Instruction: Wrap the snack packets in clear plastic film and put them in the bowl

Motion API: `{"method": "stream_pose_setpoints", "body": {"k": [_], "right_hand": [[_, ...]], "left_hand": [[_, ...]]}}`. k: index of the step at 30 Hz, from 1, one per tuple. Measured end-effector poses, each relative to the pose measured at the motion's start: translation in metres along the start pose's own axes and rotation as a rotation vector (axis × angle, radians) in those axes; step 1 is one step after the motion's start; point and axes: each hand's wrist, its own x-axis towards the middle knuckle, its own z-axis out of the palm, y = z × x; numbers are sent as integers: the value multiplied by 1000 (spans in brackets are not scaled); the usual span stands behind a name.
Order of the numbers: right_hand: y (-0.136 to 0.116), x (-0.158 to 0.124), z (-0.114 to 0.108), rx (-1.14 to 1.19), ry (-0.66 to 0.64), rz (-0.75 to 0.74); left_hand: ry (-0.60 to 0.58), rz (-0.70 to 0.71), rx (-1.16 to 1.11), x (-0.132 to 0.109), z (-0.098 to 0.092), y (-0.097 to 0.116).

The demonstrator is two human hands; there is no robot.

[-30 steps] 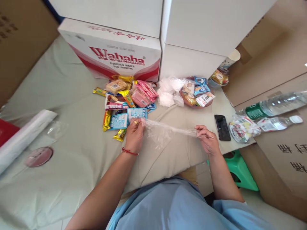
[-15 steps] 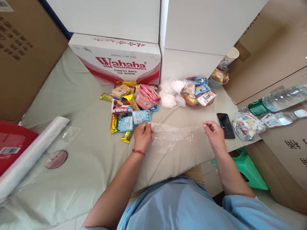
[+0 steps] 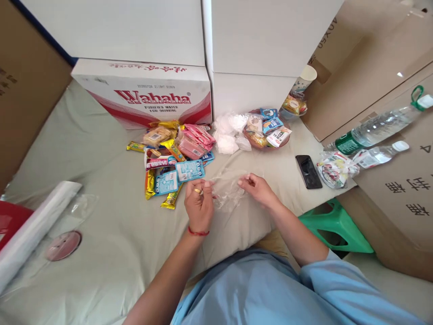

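Note:
A clear plastic bag [image 3: 228, 189] is stretched between my two hands above the cloth-covered table. My left hand [image 3: 199, 205], with a ring and a red wrist string, pinches the bag's left side. On its right side, the fingers of my right hand [image 3: 257, 187] are closed on the film. Just beyond my left hand lies a pile of packaged snacks: blue packets [image 3: 190, 170], pink packets [image 3: 194, 141] and yellow-wrapped bars [image 3: 172, 198]. Crumpled clear bags [image 3: 228, 133] sit behind the bag I hold, beside a brown basket [image 3: 260, 141] of small packets.
A Wahaha carton [image 3: 152, 99] and white boxes [image 3: 250, 40] stand at the back. To the right are a black phone [image 3: 309, 172], a tied bag [image 3: 334, 169] and water bottles [image 3: 379, 128]. A green stool [image 3: 338, 225] is below the edge. A plastic roll [image 3: 37, 230] lies left.
My right hand has moved left, close to my left hand, and the plastic bag is now bunched in a narrower span. The camera view has shifted slightly.

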Motion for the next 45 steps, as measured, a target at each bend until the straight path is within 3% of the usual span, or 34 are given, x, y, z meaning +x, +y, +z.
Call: {"method": "stream_pose_setpoints", "body": {"k": [2,5,7,10,12,15,18,20,27,33,35,37,39,41,43,45], "right_hand": [[-4,8,6,108,27,-70],[-15,13,7,188,55,-195],[-21,12,3,193,-18,-241],[-26,7,1,130,-133,-294],[-30,2,6,77,-189,-327],[-33,-6,15,41,-257,-367],[-31,-8,13,65,-257,-331],[-24,-5,3,133,-230,-231],[13,2,-43,259,-61,75],[37,3,-53,126,-48,101],[41,3,-55,64,-67,84],[41,4,-55,10,-89,72],[39,5,-55,-40,-113,65],[35,5,-53,-75,-143,69],[31,8,-53,-74,-191,91],[28,13,-56,-34,-232,142]], "left_hand": [[-13,-25,-9,-15,-5,6],[-18,-170,99,-35,-35,1],[-34,-275,163,-43,-62,-2],[-45,-261,175,-42,-84,7],[-83,-206,201,-34,-76,19],[-161,-153,245,-17,-41,27],[-265,-255,124,-7,-13,16],[-263,-301,55,-6,-8,4],[17,-378,16,-7,-34,-18],[69,-464,203,-8,-66,-10],[122,-348,402,-14,-75,2],[141,-77,627,-21,-79,16],[-32,238,739,-25,-75,27],[-357,434,766,-22,-64,30],[-609,460,836,-13,-50,21],[-682,374,970,0,-36,4]]}}
